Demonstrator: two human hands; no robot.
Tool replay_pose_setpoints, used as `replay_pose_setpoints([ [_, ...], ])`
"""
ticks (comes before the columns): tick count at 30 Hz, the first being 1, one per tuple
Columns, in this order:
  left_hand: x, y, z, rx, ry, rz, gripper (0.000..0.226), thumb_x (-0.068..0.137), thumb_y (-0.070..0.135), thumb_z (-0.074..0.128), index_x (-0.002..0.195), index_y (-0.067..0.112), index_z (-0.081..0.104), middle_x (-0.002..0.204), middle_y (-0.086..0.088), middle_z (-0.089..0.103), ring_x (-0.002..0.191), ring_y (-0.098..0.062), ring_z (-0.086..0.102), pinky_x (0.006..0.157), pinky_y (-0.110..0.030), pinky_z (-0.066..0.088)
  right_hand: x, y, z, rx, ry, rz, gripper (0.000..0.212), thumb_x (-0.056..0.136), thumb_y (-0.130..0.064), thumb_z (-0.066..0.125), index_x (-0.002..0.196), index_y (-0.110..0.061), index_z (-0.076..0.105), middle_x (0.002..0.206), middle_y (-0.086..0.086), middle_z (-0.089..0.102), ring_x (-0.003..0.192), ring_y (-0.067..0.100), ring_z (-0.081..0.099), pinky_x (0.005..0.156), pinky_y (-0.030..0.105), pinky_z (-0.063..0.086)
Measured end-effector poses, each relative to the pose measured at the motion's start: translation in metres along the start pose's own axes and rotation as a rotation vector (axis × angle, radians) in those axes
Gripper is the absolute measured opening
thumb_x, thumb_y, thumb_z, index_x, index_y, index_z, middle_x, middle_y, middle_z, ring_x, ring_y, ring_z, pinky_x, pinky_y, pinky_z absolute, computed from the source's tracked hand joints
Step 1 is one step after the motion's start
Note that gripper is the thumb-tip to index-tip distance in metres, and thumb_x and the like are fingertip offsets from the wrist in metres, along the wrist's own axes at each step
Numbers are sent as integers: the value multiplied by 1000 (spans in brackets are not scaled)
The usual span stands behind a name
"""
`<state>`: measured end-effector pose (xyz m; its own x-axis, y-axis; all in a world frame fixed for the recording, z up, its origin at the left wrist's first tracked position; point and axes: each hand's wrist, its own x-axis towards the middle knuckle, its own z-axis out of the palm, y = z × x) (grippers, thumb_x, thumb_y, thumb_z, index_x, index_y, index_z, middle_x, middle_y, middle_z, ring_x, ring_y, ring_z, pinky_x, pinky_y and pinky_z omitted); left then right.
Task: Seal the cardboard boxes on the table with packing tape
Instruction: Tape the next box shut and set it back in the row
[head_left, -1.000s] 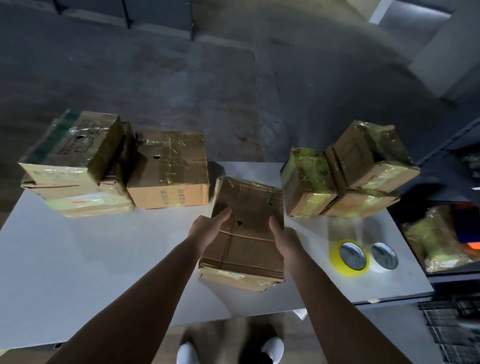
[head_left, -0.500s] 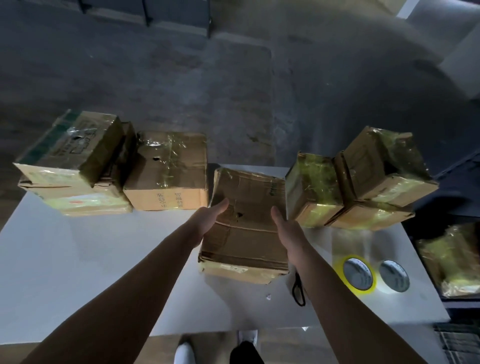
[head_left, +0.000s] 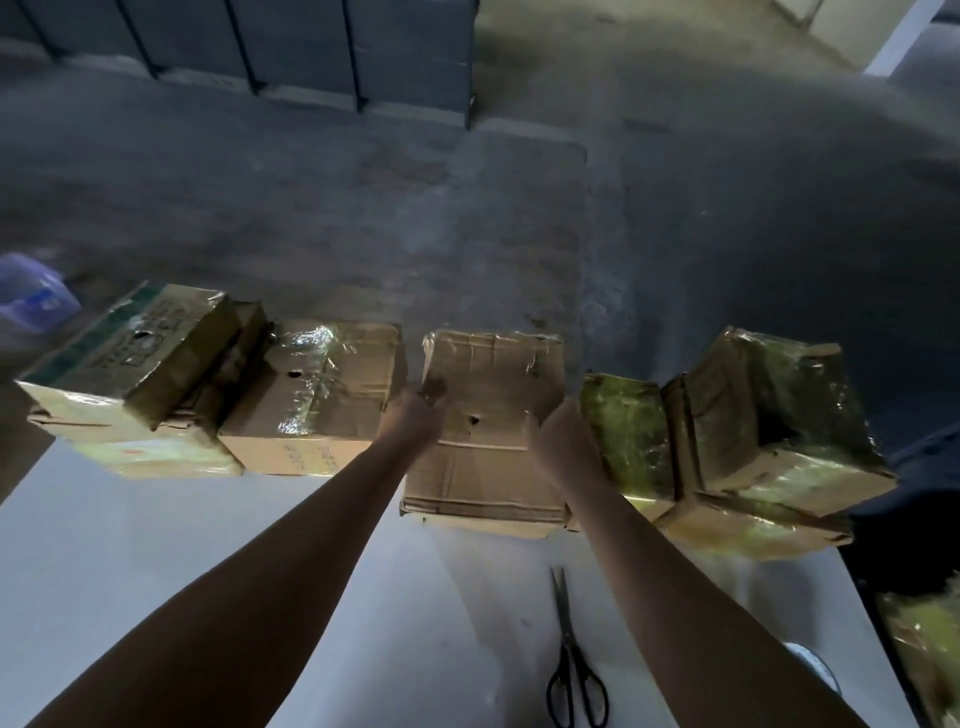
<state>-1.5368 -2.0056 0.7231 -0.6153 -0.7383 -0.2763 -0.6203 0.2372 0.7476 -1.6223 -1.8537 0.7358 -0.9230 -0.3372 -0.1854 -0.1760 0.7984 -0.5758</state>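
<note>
The left hand (head_left: 415, 418) and right hand (head_left: 563, 434) flank the middle box (head_left: 493, 410) at frame centre, touching its sides; their finger curl cannot be told; pushing evenly should keep it square beside the taped box (head_left: 332, 400) left of it.

The middle box (head_left: 493, 431), plain brown and creased, flaps closed, with a small hole in its top, lies flat at twelve o'clock by the tabletop's (head_left: 156, 571) far edge. At ten o'clock sits a tape-glossed box (head_left: 322, 395). Beside it, at nine, a green-striped box (head_left: 130, 358) lies atop a lower box (head_left: 156, 457). At two o'clock three yellowish-taped boxes (head_left: 769, 415) crowd together.
</note>
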Motion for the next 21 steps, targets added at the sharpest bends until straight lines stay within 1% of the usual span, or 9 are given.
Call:
replay_pose_setpoints([
  [3, -5, 1, 8, 45, -88, -9, 43, 91, 26, 56, 133, 15, 52, 112, -14, 66, 99, -32, 63, 86, -41, 53, 2, 11, 4, -125, -111, -8, 63, 96, -20, 48, 145, 6, 18, 135, 23, 47, 117, 34, 54, 87, 35, 48],
  [6, -16, 2, 17, 31, -168, 33, 46, 88, 24, 55, 133, 21, 50, 108, -7, 67, 95, -23, 63, 78, -34, 50, 1, 15, 7, -235, -132, -35, 61, 93, -18, 49, 144, 1, 22, 140, 23, 37, 121, 34, 48, 91, 35, 45],
  [9, -16, 6, 18, 8, -192, 38, 44, 90, 22, 51, 134, 20, 48, 111, -8, 65, 100, -25, 61, 88, -42, 51, 0, 12, 6, -337, -111, -69, 59, 93, -20, 50, 143, 1, 29, 149, 25, 22, 133, 34, 36, 103, 35, 39],
  [11, -14, 10, 17, 6, -191, 63, 34, 92, 20, 51, 125, 16, 54, 106, -7, 64, 98, -24, 61, 82, -40, 51, 1, 6, 5, -382, -100, -143, 60, 94, -21, 48, 145, 1, 27, 153, 25, 17, 139, 34, 28, 107, 37, 36],
  [13, -11, 14, 15, 44, -123, 115, 26, 91, 14, 50, 116, 12, 58, 102, -6, 63, 97, -25, 61, 72, -32, 46, 5, -4, 7, -381, -140, -232, 47, 95, -18, 45, 137, 3, 38, 141, 25, 36, 131, 33, 39, 99, 38, 42],
  [14, -8, 15, 11, 61, -77, 134, 28, 90, 11, 51, 117, 11, 58, 105, -8, 64, 99, -27, 62, 72, -32, 45, 6, -12, 9, -366, -167, -255, 33, 95, -17, 44, 123, 0, 48, 124, 21, 48, 118, 30, 49, 88, 36, 46],
  [15, -5, 16, 6, 71, -34, 151, 32, 90, 11, 52, 121, 10, 57, 112, -11, 64, 102, -28, 61, 75, -32, 44, 5, -22, 11, -341, -177, -259, 19, 95, -17, 43, 108, -7, 51, 106, 16, 52, 104, 27, 54, 73, 32, 44],
  [17, 2, 13, -9, 66, 19, 179, 39, 91, 13, 53, 130, 6, 53, 125, -15, 60, 110, -30, 58, 81, -32, 43, 2, -42, 20, -244, -126, -276, 12, 94, -19, 46, 98, -10, 53, 91, 6, 51, 86, 21, 56, 57, 23, 34],
  [21, 18, -15, -60, 104, 44, 179, 36, 90, 18, 56, 125, 6, 57, 124, -15, 59, 107, -28, 59, 82, -30, 45, -13, -94, 56, -12, -169, -341, 29, 96, -28, 47, 118, -12, 59, 103, 7, 62, 83, 16, 58, 61, 20, 38],
])
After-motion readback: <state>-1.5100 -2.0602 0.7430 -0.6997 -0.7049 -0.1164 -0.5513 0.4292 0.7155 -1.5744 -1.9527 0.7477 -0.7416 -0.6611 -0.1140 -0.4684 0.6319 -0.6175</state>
